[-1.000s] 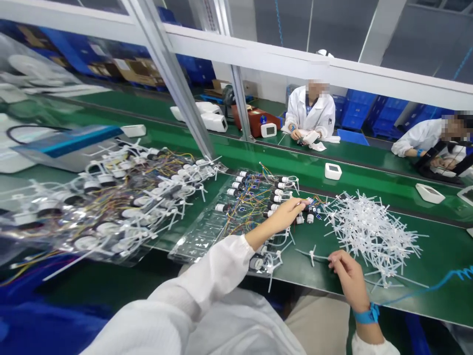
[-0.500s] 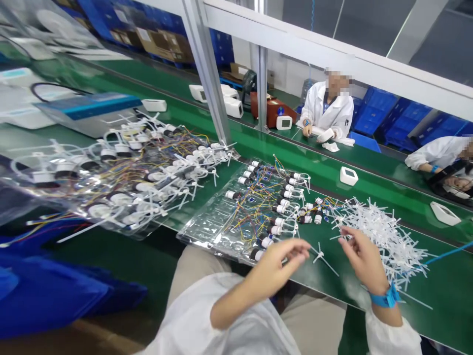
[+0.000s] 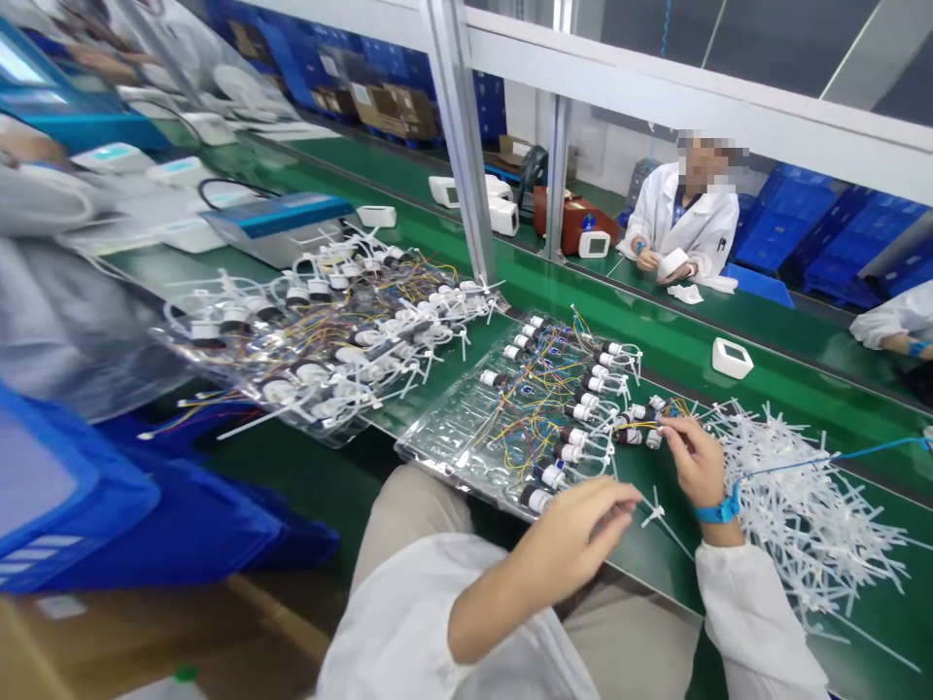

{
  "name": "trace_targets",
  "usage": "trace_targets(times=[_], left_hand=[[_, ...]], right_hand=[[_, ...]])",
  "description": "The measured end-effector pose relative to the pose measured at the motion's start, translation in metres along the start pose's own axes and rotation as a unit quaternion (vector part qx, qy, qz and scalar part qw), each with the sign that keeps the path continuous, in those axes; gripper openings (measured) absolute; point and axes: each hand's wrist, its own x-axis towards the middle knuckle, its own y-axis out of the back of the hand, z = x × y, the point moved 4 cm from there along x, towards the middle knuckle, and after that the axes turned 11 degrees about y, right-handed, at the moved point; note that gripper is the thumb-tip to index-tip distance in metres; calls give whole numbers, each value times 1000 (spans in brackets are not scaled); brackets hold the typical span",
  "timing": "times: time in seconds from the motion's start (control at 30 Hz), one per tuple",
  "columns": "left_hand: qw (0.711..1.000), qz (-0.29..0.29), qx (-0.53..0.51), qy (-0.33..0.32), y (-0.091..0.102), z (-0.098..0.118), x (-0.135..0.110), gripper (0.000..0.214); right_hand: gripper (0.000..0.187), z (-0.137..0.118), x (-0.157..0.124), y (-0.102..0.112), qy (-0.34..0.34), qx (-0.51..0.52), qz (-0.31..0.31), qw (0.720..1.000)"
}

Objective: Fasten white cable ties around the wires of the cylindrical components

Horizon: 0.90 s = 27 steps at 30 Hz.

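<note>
My right hand (image 3: 698, 462) reaches to the loose cluster of small white-and-dark cylindrical parts (image 3: 633, 435). Its thumb and forefinger pinch thin coloured wires (image 3: 645, 424) there. My left hand (image 3: 583, 530) hovers over the bench edge with its fingers stretched out, holding nothing. Just beyond its fingertips a single white plastic tie (image 3: 656, 511) lies on the green surface. Left of the cluster, a clear plastic tray (image 3: 444, 437) carries rows of similar cylinders with coloured wires; several on its right side have white ties attached.
A big heap of white ties (image 3: 809, 506) lies right of my right hand, crossed by a blue cord (image 3: 838, 455) from my wristband. Farther left, another plastic tray (image 3: 342, 428) is crowded with tied parts. A co-worker (image 3: 681, 219) sits across the conveyor, which carries a white device (image 3: 732, 358).
My right hand has moved left and forward from beside the tie heap to the loose wired parts, its fingers closing. My left hand stays outstretched. The view has swung left.
</note>
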Motion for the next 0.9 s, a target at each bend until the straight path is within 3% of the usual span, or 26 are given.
trace_targets(times=[0.1, 0.2, 0.27, 0.37, 0.5, 0.77, 0.9], left_hand=[[996, 47, 59, -37, -1, 2, 36, 25], [988, 51, 133, -64, -19, 4, 64, 35], [981, 57, 176, -53, -30, 2, 75, 40], [979, 87, 184, -33, -38, -3, 84, 28], [984, 98, 143, -51, -39, -8, 77, 17], [993, 19, 115, -23, -62, -15, 29, 22], [995, -6, 96, -31, -72, -17, 13, 22]], right_hand=[[24, 1, -5, 2, -14, 17, 10, 1000], [23, 1, -5, 4, -28, 41, 15, 999], [24, 2, -5, 3, -38, 58, 5, 998], [24, 3, -6, 2, -49, 79, -7, 996], [25, 11, -6, 5, -75, 91, 23, 993], [39, 41, -6, 20, -163, 67, 126, 976], [41, 59, -9, 27, -215, 63, 193, 955]])
